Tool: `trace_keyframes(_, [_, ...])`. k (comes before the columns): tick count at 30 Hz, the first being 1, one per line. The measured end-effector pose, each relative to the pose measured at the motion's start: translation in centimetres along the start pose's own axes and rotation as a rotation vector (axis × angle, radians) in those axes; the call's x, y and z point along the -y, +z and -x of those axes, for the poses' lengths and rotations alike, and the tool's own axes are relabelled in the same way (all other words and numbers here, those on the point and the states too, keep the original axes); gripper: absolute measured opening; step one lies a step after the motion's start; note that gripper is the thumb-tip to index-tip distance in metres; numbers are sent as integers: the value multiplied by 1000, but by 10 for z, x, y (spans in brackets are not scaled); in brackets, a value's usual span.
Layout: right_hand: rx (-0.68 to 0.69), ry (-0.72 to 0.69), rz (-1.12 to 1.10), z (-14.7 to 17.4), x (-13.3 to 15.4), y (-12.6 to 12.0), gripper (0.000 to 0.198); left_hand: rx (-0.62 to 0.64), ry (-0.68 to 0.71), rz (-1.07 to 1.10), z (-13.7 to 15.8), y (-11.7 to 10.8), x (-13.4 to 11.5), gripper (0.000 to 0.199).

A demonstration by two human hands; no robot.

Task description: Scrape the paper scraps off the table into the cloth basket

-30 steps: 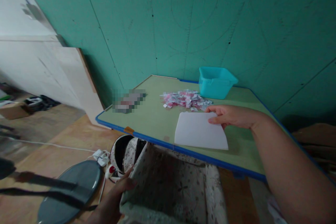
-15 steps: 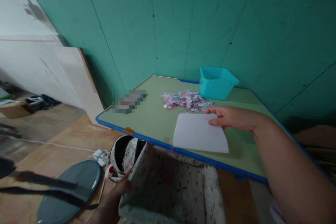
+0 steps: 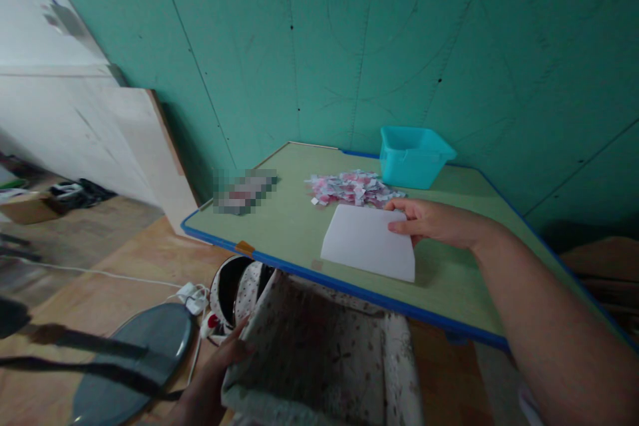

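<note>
My right hand grips the right edge of a white sheet of paper or thin pad, thumb on top, over the front part of the green tabletop. Just behind the paper lies a heap of small white and pink paper scraps. Below the table's front edge, my left hand holds the left rim of a fabric-lined basket with a small dark pattern. The basket's dark inside shows no clear contents.
A turquoise plastic bin stands at the table's back right. A pixelated flat item lies at the left. A round patterned case, a white plug with cord and a grey round stool are below. A green wall rises behind.
My right hand has moved the white paper slightly left and farther back, nearer the scraps. My left hand stays on the basket rim, which has shifted slightly left.
</note>
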State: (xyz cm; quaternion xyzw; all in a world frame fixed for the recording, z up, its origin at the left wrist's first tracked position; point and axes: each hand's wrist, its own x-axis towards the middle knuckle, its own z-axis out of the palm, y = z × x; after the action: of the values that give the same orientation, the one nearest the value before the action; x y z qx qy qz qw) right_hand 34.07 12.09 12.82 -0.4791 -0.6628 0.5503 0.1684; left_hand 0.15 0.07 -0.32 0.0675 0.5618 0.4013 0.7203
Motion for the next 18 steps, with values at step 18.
trace_keyframes(18, [77,-14,9,-1,2,7,29,7,42,-36,10,10,-1,62])
